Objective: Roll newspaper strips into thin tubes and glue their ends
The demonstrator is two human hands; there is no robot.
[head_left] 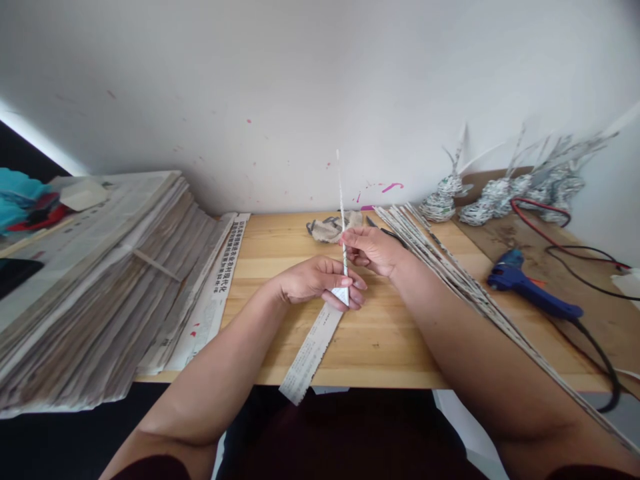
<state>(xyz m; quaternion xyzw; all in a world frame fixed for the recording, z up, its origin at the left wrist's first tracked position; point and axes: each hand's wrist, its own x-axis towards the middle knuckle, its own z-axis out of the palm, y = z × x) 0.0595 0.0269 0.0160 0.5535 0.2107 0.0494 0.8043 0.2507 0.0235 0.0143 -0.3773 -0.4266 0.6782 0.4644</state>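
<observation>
Nearest to us, two bare forearms come up from the bottom edge and meet over the middle of the wooden tabletop (380, 347). We see the left hand (313, 280) curled narrow, thumb and fingertips pinched on the folded lower corner of a newspaper strip (313, 350), and that strip runs back toward us, flat on the wood, until its loose end hangs just over the front edge. Up from the pinch rises the rolled paper stick (341, 200), thin and nearly upright, its tip against the white wall (300, 87). We have the right hand (373, 250) closed on the stick a little above the left, fingers wrapped round it (the two hands sit almost touching).

Over on the left edge a tall stack of newspapers (100, 280) slumps toward the middle, one sheet with printed headlines lying along its foot. Behind the hands, near the back edge, a small crumpled cloth (330, 229) rests. Along the right side a long bundle of finished paper sticks (450, 267) fans from the back edge to the front right corner, passing under the right forearm. Beyond it lies a blue glue gun (530, 290) with its black cord, and woven paper pieces (500, 193) stand at the back right corner.
</observation>
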